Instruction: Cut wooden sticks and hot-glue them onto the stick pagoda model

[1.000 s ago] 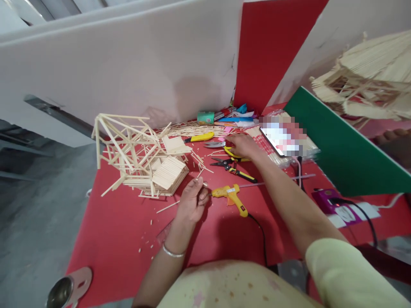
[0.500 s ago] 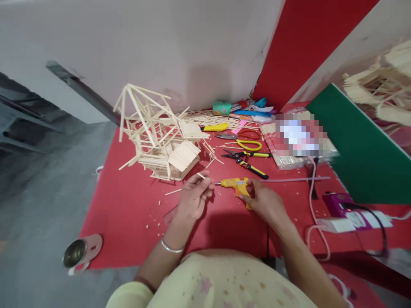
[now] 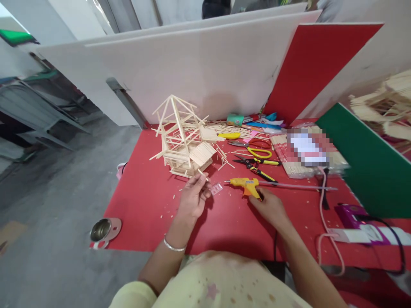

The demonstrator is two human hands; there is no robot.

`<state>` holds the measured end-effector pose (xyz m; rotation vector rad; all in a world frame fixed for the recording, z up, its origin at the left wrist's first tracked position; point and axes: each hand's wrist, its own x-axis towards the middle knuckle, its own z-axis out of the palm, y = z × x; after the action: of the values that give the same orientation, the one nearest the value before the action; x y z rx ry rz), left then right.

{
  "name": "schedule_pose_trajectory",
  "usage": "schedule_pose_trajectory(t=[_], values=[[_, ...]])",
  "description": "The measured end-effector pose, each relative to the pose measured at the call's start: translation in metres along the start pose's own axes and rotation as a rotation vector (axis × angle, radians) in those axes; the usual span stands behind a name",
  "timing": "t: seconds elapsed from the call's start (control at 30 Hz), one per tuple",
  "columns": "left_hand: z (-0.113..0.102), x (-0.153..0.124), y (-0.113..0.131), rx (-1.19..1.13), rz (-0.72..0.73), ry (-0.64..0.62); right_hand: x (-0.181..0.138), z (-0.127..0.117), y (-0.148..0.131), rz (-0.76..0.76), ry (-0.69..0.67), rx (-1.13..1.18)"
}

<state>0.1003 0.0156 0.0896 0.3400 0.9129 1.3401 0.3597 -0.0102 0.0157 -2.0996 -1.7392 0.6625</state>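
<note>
My left hand (image 3: 193,195) pinches a short wooden stick (image 3: 202,174) just in front of a small house frame built of sticks (image 3: 184,139). A yellow glue gun (image 3: 246,184) lies on the red table (image 3: 141,205) with its nozzle pointing left. My right hand (image 3: 270,207) rests at the gun's handle, fingers curled round the grip. A small clear plastic piece (image 3: 215,188) sits between my two hands.
Yellow-handled scissors (image 3: 253,151) and black-yellow pliers (image 3: 257,164) lie behind the gun. A phone (image 3: 308,147) rests on bundled sticks at the right, beside a green board (image 3: 366,158). Loose sticks and a yellow cutter (image 3: 229,135) lie by the white wall. A metal cup (image 3: 100,229) stands at the front-left corner.
My right hand came back from the scissors area to the glue gun's handle. The view pulled back and rose. My left hand kept the stick.
</note>
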Motion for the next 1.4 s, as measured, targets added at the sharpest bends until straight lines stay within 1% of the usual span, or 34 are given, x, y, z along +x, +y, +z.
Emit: schedule_pose_trajectory(t=[0.07,0.13,0.2,0.23,0.3,0.37,0.43,0.47,0.53,0.57,0.63,0.7,0.8,0.93,1.07,1.27,1.4], values=[[-0.002,0.005,0.005,-0.015,-0.001,0.010,0.000,0.005,0.004,-0.031,0.048,0.019],[-0.004,0.008,0.009,-0.025,0.001,0.019,-0.003,0.006,0.004,-0.027,0.047,-0.008],[-0.006,0.010,0.012,-0.018,0.004,0.031,-0.009,0.001,0.000,-0.010,0.019,-0.095],[-0.006,0.010,0.013,-0.007,0.005,0.038,-0.013,-0.003,-0.005,-0.011,0.027,-0.155],[-0.006,0.010,0.015,0.016,0.007,0.046,-0.020,-0.012,-0.018,-0.069,0.117,-0.236],[-0.004,0.009,0.017,0.020,0.007,0.033,-0.023,-0.019,-0.038,-0.222,0.273,-0.170],[-0.002,0.009,0.020,0.006,-0.006,0.023,-0.020,-0.023,-0.062,-0.423,0.382,0.001],[-0.001,0.009,0.021,-0.002,-0.021,0.024,-0.017,-0.023,-0.075,-0.510,0.411,0.070],[0.000,0.010,0.022,-0.013,-0.050,0.033,-0.008,-0.019,-0.101,-0.671,0.439,0.133],[0.000,0.010,0.022,-0.017,-0.058,0.035,-0.003,-0.015,-0.113,-0.727,0.446,0.142],[0.000,0.013,0.021,-0.025,-0.068,0.025,0.007,-0.007,-0.132,-0.785,0.457,0.144],[-0.001,0.015,0.020,-0.036,-0.079,0.015,0.015,0.001,-0.145,-0.802,0.459,0.147],[-0.002,0.019,0.020,-0.048,-0.095,0.004,0.024,0.011,-0.152,-0.824,0.444,0.160],[0.000,0.021,0.021,-0.043,-0.082,0.010,0.032,0.014,-0.154,-0.855,0.437,0.141],[0.002,0.023,0.023,-0.030,-0.058,0.033,0.036,0.017,-0.157,-0.869,0.458,0.153],[0.002,0.027,0.024,-0.009,0.017,0.048,0.042,0.027,-0.158,-0.827,0.456,0.203],[0.001,0.031,0.024,0.005,0.049,0.071,0.044,0.030,-0.160,-0.830,0.467,0.207]])
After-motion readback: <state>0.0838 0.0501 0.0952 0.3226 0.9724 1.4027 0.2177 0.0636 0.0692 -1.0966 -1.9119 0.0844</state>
